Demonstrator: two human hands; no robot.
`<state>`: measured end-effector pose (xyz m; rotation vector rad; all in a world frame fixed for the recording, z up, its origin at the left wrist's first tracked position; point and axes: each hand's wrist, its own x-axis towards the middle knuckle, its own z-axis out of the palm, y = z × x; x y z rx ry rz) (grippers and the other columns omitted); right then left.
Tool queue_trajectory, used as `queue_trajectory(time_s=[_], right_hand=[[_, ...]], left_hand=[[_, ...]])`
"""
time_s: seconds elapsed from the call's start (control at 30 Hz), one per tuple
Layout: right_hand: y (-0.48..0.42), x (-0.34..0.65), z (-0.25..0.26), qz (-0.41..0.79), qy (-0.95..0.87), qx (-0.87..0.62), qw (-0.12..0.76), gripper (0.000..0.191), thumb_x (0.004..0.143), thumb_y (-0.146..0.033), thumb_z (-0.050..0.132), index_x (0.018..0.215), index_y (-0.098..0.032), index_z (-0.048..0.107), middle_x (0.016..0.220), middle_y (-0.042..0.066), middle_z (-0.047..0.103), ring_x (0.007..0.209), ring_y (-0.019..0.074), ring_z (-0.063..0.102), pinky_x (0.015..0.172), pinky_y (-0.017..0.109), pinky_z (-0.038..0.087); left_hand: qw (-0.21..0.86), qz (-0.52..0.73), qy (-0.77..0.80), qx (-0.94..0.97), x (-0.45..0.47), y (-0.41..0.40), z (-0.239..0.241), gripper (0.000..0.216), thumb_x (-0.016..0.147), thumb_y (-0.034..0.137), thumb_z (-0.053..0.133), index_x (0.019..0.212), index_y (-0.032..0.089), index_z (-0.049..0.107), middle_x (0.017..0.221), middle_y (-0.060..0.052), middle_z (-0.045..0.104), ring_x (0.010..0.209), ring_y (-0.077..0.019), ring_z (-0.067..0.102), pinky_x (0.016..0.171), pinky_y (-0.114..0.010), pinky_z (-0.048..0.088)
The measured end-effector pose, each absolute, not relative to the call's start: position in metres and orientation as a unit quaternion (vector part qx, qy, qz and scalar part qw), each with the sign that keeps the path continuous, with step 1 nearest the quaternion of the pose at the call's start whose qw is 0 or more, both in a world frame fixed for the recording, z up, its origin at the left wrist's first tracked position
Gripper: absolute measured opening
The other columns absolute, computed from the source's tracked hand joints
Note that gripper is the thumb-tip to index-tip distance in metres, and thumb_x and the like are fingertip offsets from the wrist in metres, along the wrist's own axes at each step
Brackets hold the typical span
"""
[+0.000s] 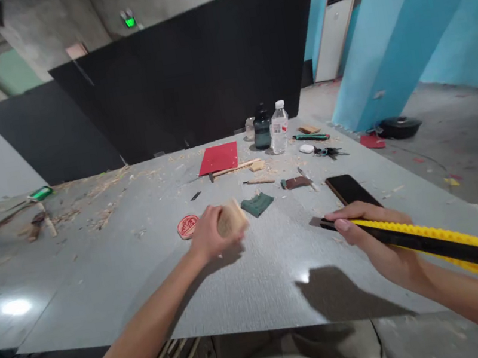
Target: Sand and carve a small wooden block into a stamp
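Note:
My left hand (212,236) is closed round a small pale wooden block (232,217), held just above the grey table (260,284) near its middle. My right hand (377,235) grips a large yellow and black utility knife (439,239); its blade end points left, close to the tabletop, with my thumb along the top. A round red carved stamp (188,226) lies just left of my left hand. A green piece (257,204) lies just beyond the block. A black phone (351,190) lies flat beyond my right hand.
Farther back are a red sheet (218,158), wooden sticks (234,169), a dark jar (262,129), a water bottle (278,127), a green tool (310,137) and keys (328,152). Wood shavings cover the left part. Black panels (203,69) stand behind the table.

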<state>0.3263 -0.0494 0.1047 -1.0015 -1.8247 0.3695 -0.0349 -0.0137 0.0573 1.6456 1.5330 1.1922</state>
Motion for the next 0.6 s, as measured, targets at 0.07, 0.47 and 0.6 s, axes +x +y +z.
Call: queue_trajectory(time_s=[0.07, 0.47, 0.6], right_hand=[[-0.06, 0.329, 0.109, 0.12, -0.777, -0.389, 0.48, 0.014, 0.101, -0.037, 0.07, 0.097, -0.03, 0.082, 0.084, 0.002, 0.082, 0.068, 0.0194, 0.077, 0.057, 0.027, 0.058], [-0.063, 0.296, 0.109, 0.073, -0.811, -0.316, 0.487, 0.018, 0.095, -0.015, 0.068, 0.099, -0.031, 0.074, 0.081, 0.0, 0.083, 0.065, 0.0191, 0.08, 0.057, 0.026, 0.061], [-0.05, 0.292, 0.11, 0.062, -0.802, -0.348, 0.481, 0.014, 0.095, -0.019, 0.07, 0.098, -0.03, 0.076, 0.085, 0.002, 0.084, 0.07, 0.0208, 0.082, 0.062, 0.027, 0.064]], left_hand=[[0.246, 0.357, 0.569, 0.699, -0.049, -0.015, 0.064, 0.062, 0.051, 0.061, 0.097, 0.091, 0.019, 0.076, 0.101, -0.009, 0.069, 0.111, -0.0323, 0.063, 0.11, -0.046, 0.052], [0.066, 0.074, 0.473, 0.875, -0.057, -0.002, 0.056, 0.078, 0.075, 0.082, 0.078, 0.116, 0.017, 0.072, 0.117, -0.014, 0.068, 0.111, -0.0352, 0.063, 0.106, -0.052, 0.046], [0.074, 0.073, 0.467, 0.878, -0.053, 0.007, 0.051, 0.08, 0.077, 0.082, 0.078, 0.124, 0.017, 0.069, 0.121, -0.014, 0.068, 0.114, -0.0351, 0.063, 0.107, -0.051, 0.045]])
